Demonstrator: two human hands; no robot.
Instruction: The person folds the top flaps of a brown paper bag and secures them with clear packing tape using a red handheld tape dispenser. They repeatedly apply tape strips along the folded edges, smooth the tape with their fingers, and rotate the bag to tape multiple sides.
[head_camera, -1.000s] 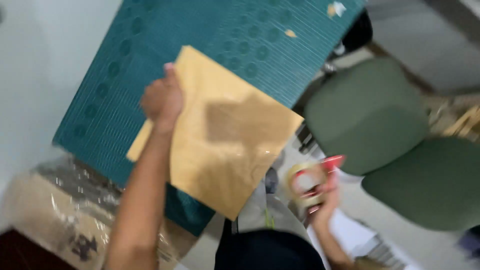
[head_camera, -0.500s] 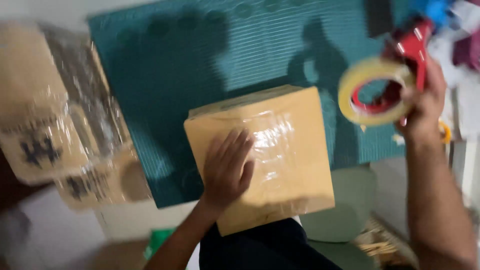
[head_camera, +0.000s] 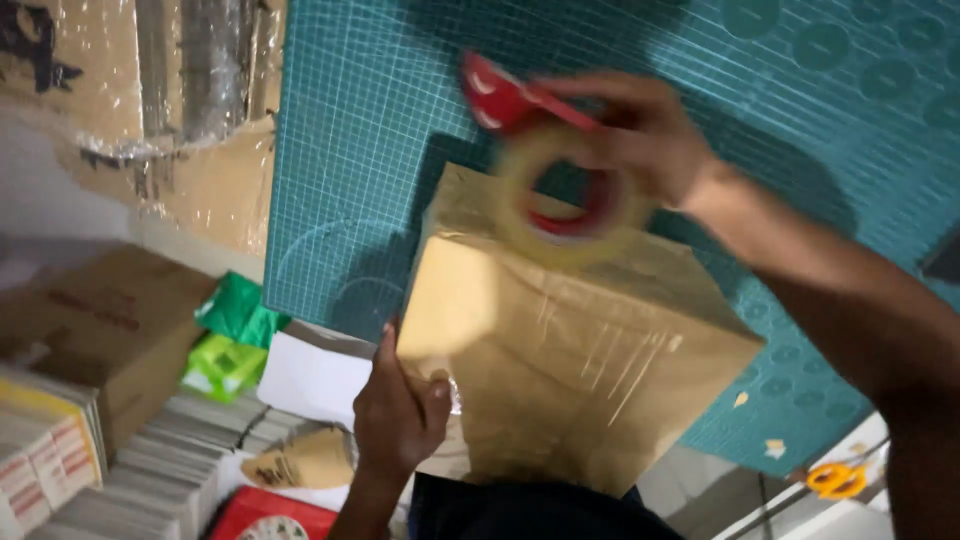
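Head view, looking down. A brown paper-wrapped parcel (head_camera: 570, 370), flat and rectangular with clear tape strips shining across its face, lies on a teal gridded cutting mat (head_camera: 370, 130) that covers the tabletop; its near edge overhangs the mat toward the person. The left hand (head_camera: 398, 415) grips the parcel's near left corner, fingers (head_camera: 386, 345) closed against the side and thumb pressed on the wrapping. The right hand (head_camera: 640, 135) holds a red tape dispenser (head_camera: 505, 95) with its fingers curled shut around the handle; the dispenser's roll of clear tape (head_camera: 560, 200), blurred, hangs just over the parcel's far edge, and contact cannot be judged. Left of the mat stands a cardboard box (head_camera: 105, 320) beside stacks of flat packets (head_camera: 60, 450); crumpled green plastic bags (head_camera: 235, 335) lie between them and the mat. Film-wrapped cardboard (head_camera: 170, 110) fills the upper left. Yellow-handled scissors (head_camera: 835, 480) sit at lower right.
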